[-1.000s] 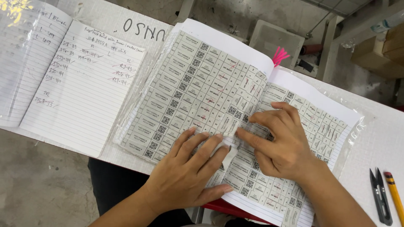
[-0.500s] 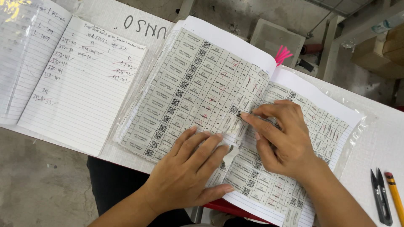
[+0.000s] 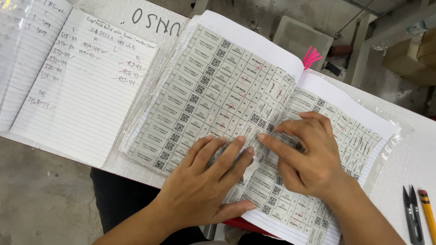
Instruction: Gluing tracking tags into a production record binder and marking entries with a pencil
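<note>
My left hand (image 3: pixel 204 181) lies flat and spread on the label book (image 3: pixel 218 90), open in the middle of the tabletop (image 3: pixel 408 154). My right hand (image 3: pixel 309 154) presses its fingertips on one small label by the fold. I think I am sticking it down; next I should rub gently.

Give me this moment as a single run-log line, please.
left hand: flat on label book | right hand: fingertips pressing a label near the fold | beside: lined notebook, snips, pencil
</note>
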